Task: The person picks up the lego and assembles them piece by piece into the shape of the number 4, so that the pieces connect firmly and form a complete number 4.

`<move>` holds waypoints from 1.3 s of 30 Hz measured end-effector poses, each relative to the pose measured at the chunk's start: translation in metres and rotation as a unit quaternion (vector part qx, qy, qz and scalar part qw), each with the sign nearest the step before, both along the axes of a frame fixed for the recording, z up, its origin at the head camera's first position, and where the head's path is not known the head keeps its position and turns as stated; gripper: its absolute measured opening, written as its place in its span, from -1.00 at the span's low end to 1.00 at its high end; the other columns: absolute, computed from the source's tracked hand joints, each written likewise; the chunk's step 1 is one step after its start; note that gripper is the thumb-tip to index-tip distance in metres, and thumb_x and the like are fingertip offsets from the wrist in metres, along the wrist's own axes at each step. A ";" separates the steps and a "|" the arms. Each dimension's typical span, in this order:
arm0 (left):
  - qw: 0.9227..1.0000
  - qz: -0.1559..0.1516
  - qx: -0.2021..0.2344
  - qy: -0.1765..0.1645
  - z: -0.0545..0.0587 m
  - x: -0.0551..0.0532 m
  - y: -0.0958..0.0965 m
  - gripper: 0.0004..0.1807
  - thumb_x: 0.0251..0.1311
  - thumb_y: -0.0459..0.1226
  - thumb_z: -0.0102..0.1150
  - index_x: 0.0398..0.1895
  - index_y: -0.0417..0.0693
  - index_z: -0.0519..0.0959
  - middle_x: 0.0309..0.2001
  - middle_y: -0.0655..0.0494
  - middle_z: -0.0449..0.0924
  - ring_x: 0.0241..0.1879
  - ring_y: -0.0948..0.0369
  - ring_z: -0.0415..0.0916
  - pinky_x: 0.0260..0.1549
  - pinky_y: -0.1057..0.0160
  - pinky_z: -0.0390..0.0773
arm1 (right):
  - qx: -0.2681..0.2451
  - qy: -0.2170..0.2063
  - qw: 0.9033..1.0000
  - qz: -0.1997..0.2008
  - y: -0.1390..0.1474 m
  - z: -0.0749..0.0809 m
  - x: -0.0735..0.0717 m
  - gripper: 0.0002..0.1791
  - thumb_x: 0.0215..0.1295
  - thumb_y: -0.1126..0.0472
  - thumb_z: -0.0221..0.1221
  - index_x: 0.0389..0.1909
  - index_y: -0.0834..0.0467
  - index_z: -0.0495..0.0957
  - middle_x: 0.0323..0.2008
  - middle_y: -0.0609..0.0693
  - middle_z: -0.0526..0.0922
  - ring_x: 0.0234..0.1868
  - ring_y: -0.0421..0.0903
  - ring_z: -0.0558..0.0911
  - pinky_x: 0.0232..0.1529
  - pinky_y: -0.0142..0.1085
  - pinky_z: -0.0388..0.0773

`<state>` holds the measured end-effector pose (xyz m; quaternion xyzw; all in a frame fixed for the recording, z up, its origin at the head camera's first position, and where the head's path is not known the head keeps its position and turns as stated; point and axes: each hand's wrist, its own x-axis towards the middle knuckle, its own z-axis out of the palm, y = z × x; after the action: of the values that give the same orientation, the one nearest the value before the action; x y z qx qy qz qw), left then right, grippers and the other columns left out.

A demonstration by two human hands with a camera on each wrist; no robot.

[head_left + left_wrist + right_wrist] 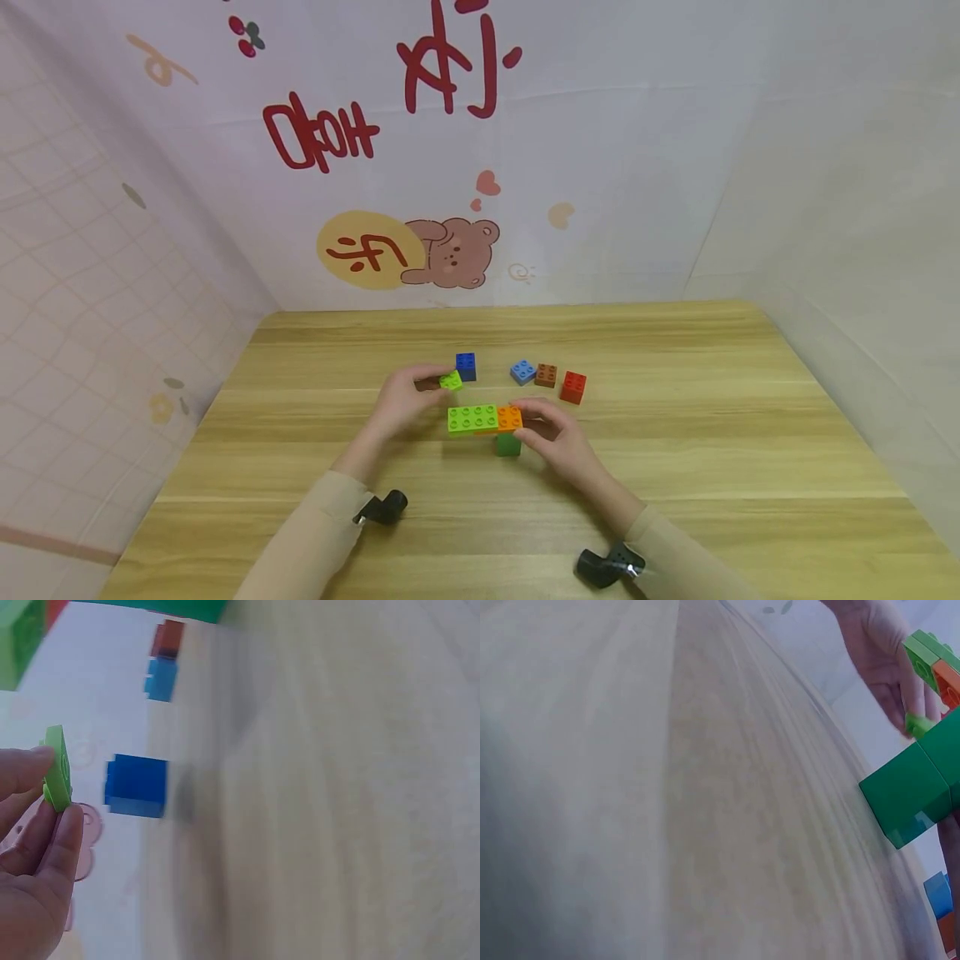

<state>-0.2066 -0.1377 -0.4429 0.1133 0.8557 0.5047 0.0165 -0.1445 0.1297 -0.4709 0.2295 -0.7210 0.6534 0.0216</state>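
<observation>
Between the fingertips of my left hand (401,402) is a thin lime green toy building brick (451,381), pinched by its edges in the left wrist view. It is held close to a dark blue brick (466,367) on the table. My right hand (564,442) grips a stack of joined bricks at its right end, thumb and fingers around an orange brick (509,417). A long lime green brick (472,418) with two rows of studs juts left from the stack. Dark green bricks (907,791) form its lower part, close over the table.
Behind the stack lie a light blue brick (522,372), a brown brick (546,375) and a red brick (573,387) on the wooden table (675,467). A white printed cloth (600,150) hangs at the back and sides. Each sleeve carries a black wrist camera (386,507).
</observation>
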 end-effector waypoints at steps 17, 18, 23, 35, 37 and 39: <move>0.997 -0.067 0.011 0.041 0.039 0.018 0.010 -0.62 0.13 -0.39 0.40 0.07 -0.08 0.69 0.05 -0.01 0.60 -0.06 0.08 0.61 0.05 -0.03 0.58 | -0.020 0.059 0.998 0.010 0.000 -0.008 -0.003 -0.55 0.18 0.62 0.23 0.13 0.51 0.48 0.03 0.42 0.55 0.03 -0.11 0.61 0.03 -0.08 0.62; 0.997 -0.071 0.011 0.041 0.040 0.019 0.012 -0.61 0.13 -0.39 0.40 0.07 -0.07 0.69 0.05 -0.01 0.60 -0.06 0.09 0.61 0.06 -0.04 0.57 | -0.020 0.062 0.998 0.009 0.000 -0.011 -0.004 -0.54 0.17 0.63 0.23 0.14 0.51 0.48 0.04 0.43 0.55 0.03 -0.11 0.61 0.02 -0.05 0.61; 0.994 -0.094 0.010 0.050 0.048 0.025 0.023 -0.61 0.12 -0.39 0.40 0.06 -0.06 0.69 0.02 0.08 0.61 -0.09 0.16 0.61 0.06 0.04 0.58 | -0.020 0.066 0.998 0.006 0.003 -0.026 -0.011 -0.51 0.17 0.62 0.24 0.17 0.42 0.50 0.06 0.43 0.53 0.06 -0.12 0.60 0.02 0.05 0.59; 0.980 -0.156 -0.040 0.119 0.056 0.034 0.043 -0.63 0.09 -0.40 0.43 0.01 -0.09 0.70 -0.05 0.12 0.65 -0.12 0.13 0.58 -0.12 0.27 0.63 | 0.002 0.053 0.999 -0.003 0.004 -0.029 -0.011 -0.54 0.24 0.43 0.30 0.19 0.29 0.54 0.07 0.17 0.61 0.06 -0.05 0.62 0.03 0.02 0.58; 0.975 -0.168 -0.049 0.137 0.056 0.035 0.046 -0.64 0.08 -0.41 0.44 -0.01 -0.11 0.70 -0.06 0.11 0.66 -0.12 0.13 0.58 -0.12 0.30 0.62 | 0.003 0.052 0.999 -0.008 0.004 -0.029 -0.010 -0.54 0.22 0.46 0.30 0.17 0.29 0.55 0.05 0.16 0.61 0.05 -0.06 0.62 0.02 0.04 0.59; 0.971 -0.176 -0.060 0.150 0.054 0.035 0.048 -0.65 0.07 -0.41 0.45 -0.02 -0.11 0.71 -0.06 0.11 0.67 -0.09 0.14 0.57 -0.10 0.29 0.61 | 0.004 0.055 0.998 -0.013 0.003 -0.029 -0.010 -0.54 0.19 0.51 0.30 0.15 0.32 0.55 0.04 0.19 0.61 0.03 -0.06 0.62 -0.01 0.10 0.59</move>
<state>-0.1717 -0.0894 -0.3887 0.3353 0.8436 0.4191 -0.0169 -0.1545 0.1331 -0.4995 0.2554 -0.7247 0.6363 0.0688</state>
